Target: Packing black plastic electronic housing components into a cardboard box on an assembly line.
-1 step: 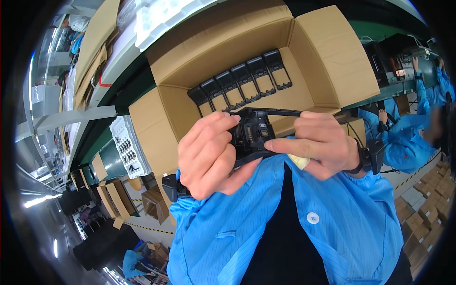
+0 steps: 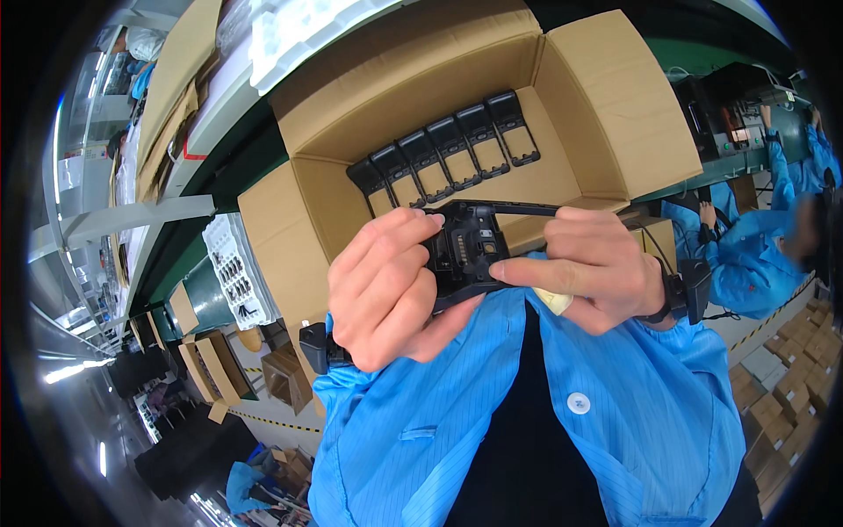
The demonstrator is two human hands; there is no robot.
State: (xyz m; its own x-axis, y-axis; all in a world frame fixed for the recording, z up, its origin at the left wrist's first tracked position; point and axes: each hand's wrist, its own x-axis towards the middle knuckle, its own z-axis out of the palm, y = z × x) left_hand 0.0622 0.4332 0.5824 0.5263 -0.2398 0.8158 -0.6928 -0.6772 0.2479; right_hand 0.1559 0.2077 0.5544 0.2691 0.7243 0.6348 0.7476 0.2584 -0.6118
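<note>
Open cardboard box [image 2: 606, 114] is the landmark, flaps spread, sitting on the green bench [image 2: 263, 149].

Inside the box, along its floor: a row of black plastic frames [image 2: 448, 149], side by side, leaning on one another, running from lower left up to the right.

Left of the box, down off its left flap: a white moulded tray [image 2: 235, 268] with small dark parts in its pockets. Further left and below that, more cartons [image 2: 200, 364] on the floor. Right of the box, another person in a blue coat [image 2: 755, 250] at a neighbouring station.

Directly below the box's front edge, between box and my chest: the black plastic housing [image 2: 470, 250], held up in the air, inner side facing me, ribs and cut-outs visible. Its top edge overlaps the box's front wall in view; cannot tell whether it touches it.

My left hand [image 2: 386, 290]: grip closed around the housing's left end, fingers over the front, thumb under the lower edge.

My right hand [image 2: 588, 263]: grip closed on the right end, index finger laid across the middle of the housing. A small pale yellowish piece [image 2: 553, 301] sits tucked under that hand's fingers. Dark band on that wrist [image 2: 680, 294].
</note>
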